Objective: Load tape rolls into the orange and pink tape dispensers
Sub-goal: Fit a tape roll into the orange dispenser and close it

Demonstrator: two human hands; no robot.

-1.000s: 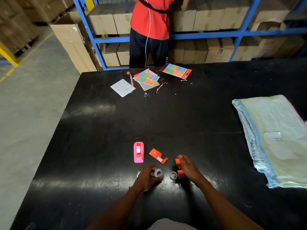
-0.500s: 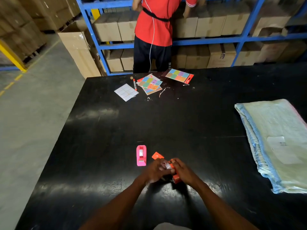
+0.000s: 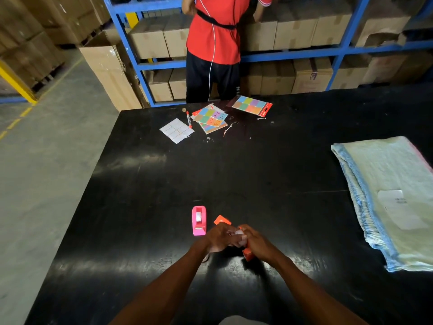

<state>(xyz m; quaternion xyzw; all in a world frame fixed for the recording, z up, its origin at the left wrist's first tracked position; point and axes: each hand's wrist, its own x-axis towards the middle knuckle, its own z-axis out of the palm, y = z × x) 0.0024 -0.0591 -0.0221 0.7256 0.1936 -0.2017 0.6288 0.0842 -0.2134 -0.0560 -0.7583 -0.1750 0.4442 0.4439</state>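
Both hands meet over the near middle of the glossy black counter [image 3: 257,179]. The right hand [image 3: 259,245] has its grip wrapped around the small orange plastic tape dispenser [image 3: 248,254], of which only a boxy lower corner shows below the palm, close to the counter. The left hand [image 3: 219,238] presses in from the other side, its fingers curled against a pale, translucent roll of tape [image 3: 240,234] that sits between the two hands at the top of the orange body; whether the left grip pinches the roll or only pushes it I cannot tell. Just beyond the hands lies a flat orange plastic piece [image 3: 222,220], partly hidden by the left knuckles.

Just left of the hands, apart from them, the pink plastic tape dispenser [image 3: 199,220] lies on the counter: a slim rounded block with a pale roll visible in its open middle and a small cutter end toward the near side.

At the far edge lie sheets of coloured square stickers [image 3: 251,105], a white label sheet [image 3: 177,130] and a red-capped marker [image 3: 188,118]. A folded pale green cloth with a blue edge [image 3: 389,195] lies on the right. A person in a red shirt [image 3: 214,31] stands at blue shelving [image 3: 351,29] stacked with cardboard boxes [image 3: 295,34].
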